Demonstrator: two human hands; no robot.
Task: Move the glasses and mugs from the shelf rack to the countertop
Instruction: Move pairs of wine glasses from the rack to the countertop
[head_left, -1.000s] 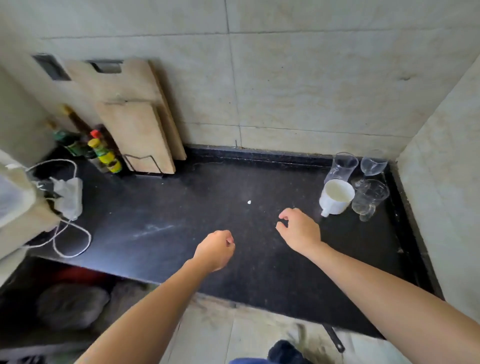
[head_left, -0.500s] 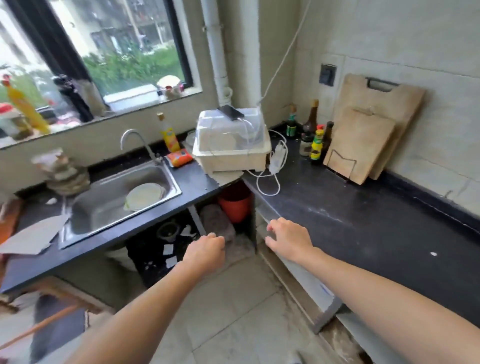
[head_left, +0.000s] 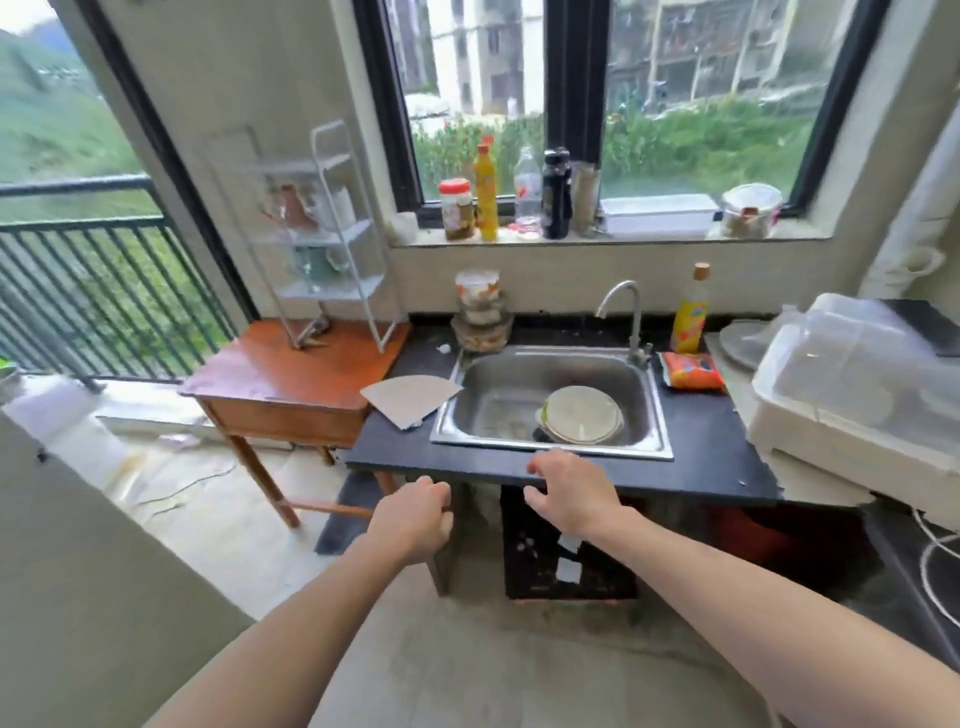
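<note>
A white wire shelf rack (head_left: 332, 234) stands on a small wooden table (head_left: 291, 379) left of the sink. Blurred glasses and a brownish mug (head_left: 293, 208) sit on its upper tier, and more glassware (head_left: 314, 265) on the tier below. The black countertop (head_left: 701, 431) runs to the right around the sink. My left hand (head_left: 415, 514) is loosely closed and holds nothing, in front of the counter edge. My right hand (head_left: 566, 488) hangs beside it with fingers apart, also with nothing in it. Both hands are far from the rack.
A steel sink (head_left: 550, 400) holds plates, with a tap (head_left: 623, 312) behind. A white lidded dish box (head_left: 852, 384) sits at right. Bottles and jars line the windowsill (head_left: 519, 208). A paper sheet (head_left: 410, 400) overhangs the counter. A balcony railing (head_left: 78, 291) is at left.
The view has swung left from the counter corner with the moved glasses and mug, past the cutting boards, to the sink and shelf rack. Both hands stay free in front.
</note>
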